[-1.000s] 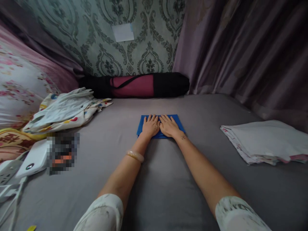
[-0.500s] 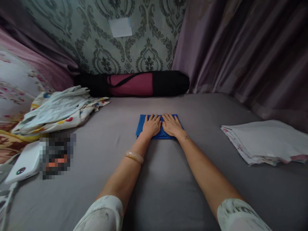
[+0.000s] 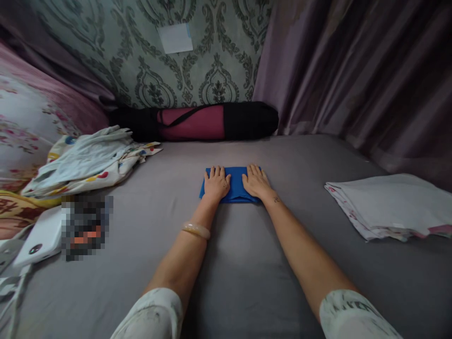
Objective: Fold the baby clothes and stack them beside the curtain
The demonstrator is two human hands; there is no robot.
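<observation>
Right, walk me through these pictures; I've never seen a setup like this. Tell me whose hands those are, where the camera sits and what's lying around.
There is no machine here. You see a person's bare left hand and right hand, and every picture comes from one camera worn on that person's head, looking forward and down.

Both hands lie flat on a folded blue fabric; neither appears to grip it. It rests on a gray sheet. To the right is a folded white cloth, to the left a heap of cloths, and at the back a long black-and-magenta bag with a strap.
</observation>
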